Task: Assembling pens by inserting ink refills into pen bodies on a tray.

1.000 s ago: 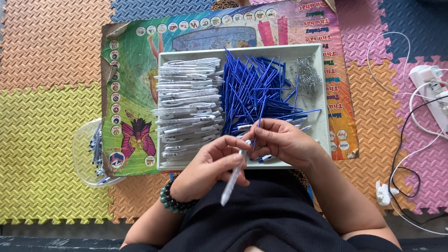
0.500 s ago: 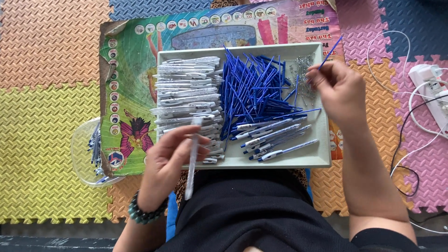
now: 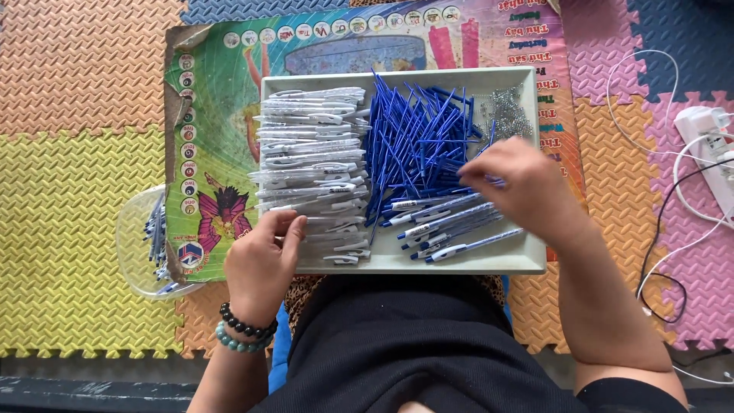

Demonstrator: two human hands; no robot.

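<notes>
Left hand [image 3: 260, 264], fingers curled, rests on the grey pen barrels [image 3: 313, 164] at centre-left of the tray [image 3: 505, 264]; right hand [image 3: 524, 187] pinches into the blue refills [image 3: 417, 138] at centre, above assembled pens [image 3: 451, 229].

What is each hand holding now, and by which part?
Left hand rests on the grey pen barrels, gripping none visibly. Right hand reaches the blue refills; its grip cannot be told.

Both hands reach forward palm-down, left hand [image 3: 260, 264] fingers curled, right hand [image 3: 520, 183] fingertips pinched together.
</notes>
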